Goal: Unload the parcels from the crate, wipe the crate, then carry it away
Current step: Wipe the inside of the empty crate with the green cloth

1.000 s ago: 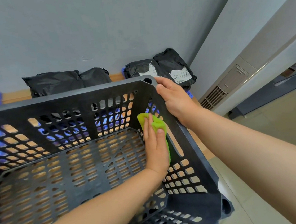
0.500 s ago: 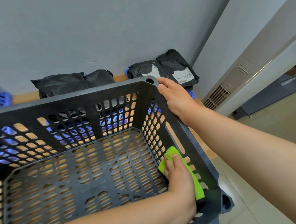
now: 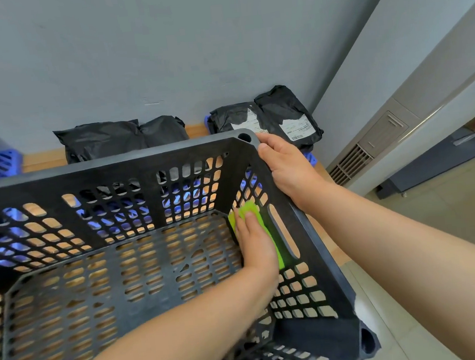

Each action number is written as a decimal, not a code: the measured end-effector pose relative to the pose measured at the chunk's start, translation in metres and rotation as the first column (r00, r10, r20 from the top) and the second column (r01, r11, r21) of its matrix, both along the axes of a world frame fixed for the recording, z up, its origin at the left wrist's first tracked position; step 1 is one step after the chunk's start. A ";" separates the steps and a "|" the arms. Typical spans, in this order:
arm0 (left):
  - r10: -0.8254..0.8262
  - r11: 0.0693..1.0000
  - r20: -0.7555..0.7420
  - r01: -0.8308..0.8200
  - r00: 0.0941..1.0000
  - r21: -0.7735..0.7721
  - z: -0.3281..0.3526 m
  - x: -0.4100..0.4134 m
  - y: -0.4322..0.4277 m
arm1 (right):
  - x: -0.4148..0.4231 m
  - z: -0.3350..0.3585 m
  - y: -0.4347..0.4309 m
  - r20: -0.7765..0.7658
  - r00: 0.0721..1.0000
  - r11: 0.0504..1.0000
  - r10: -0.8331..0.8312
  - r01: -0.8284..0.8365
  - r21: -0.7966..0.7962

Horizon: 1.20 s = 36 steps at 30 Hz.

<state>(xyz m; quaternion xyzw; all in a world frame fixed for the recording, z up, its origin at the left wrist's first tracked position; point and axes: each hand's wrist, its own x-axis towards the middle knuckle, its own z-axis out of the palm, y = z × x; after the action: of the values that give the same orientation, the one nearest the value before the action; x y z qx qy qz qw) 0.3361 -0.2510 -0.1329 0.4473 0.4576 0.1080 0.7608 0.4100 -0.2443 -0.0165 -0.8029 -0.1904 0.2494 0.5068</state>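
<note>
Along crate (image 3: 113,169) wall, cloth (image 3: 255,208) back near corner

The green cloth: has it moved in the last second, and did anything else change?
The left hand slid the green cloth along the right inner wall of the crate toward the person, then back toward the far corner. The right hand kept gripping the far right rim corner; the crate and black parcels stayed put.
</note>
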 end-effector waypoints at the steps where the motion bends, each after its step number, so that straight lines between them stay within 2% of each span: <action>1: -0.012 1.000 0.012 0.011 1.000 0.029 0.000 0.007 0.009 | 0.001 -0.001 0.000 -0.001 1.000 1.000 -0.005 0.005 0.004; 6: -0.052 0.995 0.002 0.051 0.999 0.083 -0.014 0.021 0.029 | 0.001 -0.001 0.000 -0.017 1.000 1.000 -0.007 0.007 0.016; 20: -0.173 0.983 -0.113 0.164 0.979 -0.083 -0.047 -0.033 -0.034 | 0.000 0.001 0.000 0.003 1.000 1.000 0.010 -0.010 -0.017; 24: -0.153 0.983 -0.097 0.142 0.983 -0.116 -0.043 -0.032 -0.030 | -0.001 0.001 0.000 -0.001 1.000 1.000 0.016 -0.016 -0.010; 32: -0.008 1.000 -0.024 0.009 1.000 0.020 -0.046 0.014 0.025 | 0.002 -0.005 -0.001 0.020 1.000 0.999 -0.007 0.007 -0.033; 36: -0.051 0.998 0.001 0.051 0.999 0.033 -0.054 0.021 0.033 | 0.004 -0.008 0.000 0.020 1.000 0.999 -0.015 0.016 -0.051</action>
<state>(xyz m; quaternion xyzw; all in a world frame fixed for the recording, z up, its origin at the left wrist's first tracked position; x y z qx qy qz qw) 0.3571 -0.2181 -0.1870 0.4712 0.4436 0.0962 0.7562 0.4144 -0.2439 -0.0246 -0.8194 -0.1828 0.2425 0.4862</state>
